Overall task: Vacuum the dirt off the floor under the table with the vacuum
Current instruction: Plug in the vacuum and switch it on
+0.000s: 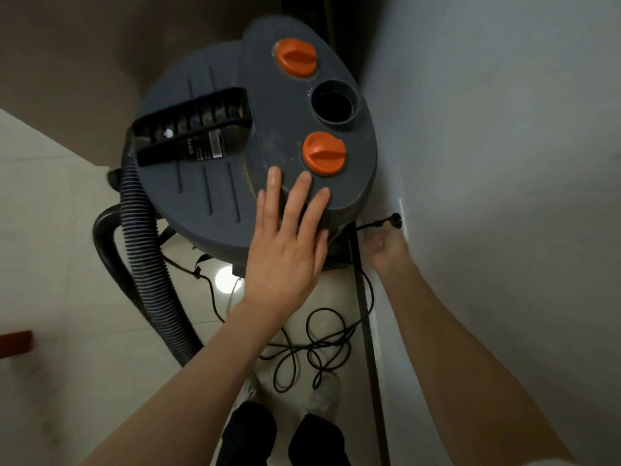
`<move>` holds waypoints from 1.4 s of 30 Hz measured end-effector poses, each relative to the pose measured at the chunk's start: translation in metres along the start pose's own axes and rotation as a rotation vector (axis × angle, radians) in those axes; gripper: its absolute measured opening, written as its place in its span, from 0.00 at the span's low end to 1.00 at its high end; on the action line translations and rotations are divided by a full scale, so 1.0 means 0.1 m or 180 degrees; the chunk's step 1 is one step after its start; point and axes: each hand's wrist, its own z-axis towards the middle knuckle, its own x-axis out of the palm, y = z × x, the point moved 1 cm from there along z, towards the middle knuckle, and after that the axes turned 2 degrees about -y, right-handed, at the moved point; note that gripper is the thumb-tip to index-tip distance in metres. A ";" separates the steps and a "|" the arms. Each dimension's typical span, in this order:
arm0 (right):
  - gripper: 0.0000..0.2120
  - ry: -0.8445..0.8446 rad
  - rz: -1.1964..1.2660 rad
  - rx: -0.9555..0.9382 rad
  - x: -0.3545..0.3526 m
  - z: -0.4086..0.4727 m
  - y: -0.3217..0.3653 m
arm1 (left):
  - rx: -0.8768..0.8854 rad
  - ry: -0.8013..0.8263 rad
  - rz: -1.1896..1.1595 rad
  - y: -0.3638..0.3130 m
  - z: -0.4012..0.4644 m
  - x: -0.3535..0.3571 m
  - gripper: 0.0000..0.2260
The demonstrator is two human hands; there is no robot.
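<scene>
A dark grey drum vacuum (218,183) stands on the floor close to the white wall, seen from above. Its lid carries two orange knobs (323,153), a round open port (336,101) and a black handle (191,134). My left hand (285,240) lies flat on the lid's near edge, fingers straight, just below one knob. My right hand (383,245) is low by the wall, blurred, beside the black plug (395,219) sitting at a wall socket; whether it grips the cord is unclear. A ribbed black hose (148,264) hangs down the vacuum's left side.
The black power cord (319,348) lies in loose loops on the pale tiled floor in front of my feet (285,428). A dark skirting strip (368,331) runs along the white wall on the right. A brown wall rises at the back left.
</scene>
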 end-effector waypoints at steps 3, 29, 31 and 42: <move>0.11 0.0134 -0.0788 -0.0210 0.02 -0.49 -0.06 | -0.0023 0.0495 0.0087 -0.01 0.00 -0.25 0.26; 0.27 0.0634 -0.7076 -0.4579 1.84 -1.90 -1.03 | -0.4162 0.1540 -0.3388 1.98 -0.10 -1.00 0.18; 0.27 0.0650 -0.7108 -0.4590 1.84 -1.90 -1.02 | -0.4301 0.1562 -0.3537 2.02 -0.09 -0.92 0.16; 0.29 0.0829 -0.7194 -0.4330 1.83 -1.88 -1.02 | -0.4487 0.1227 -0.4236 2.09 0.05 -0.94 0.17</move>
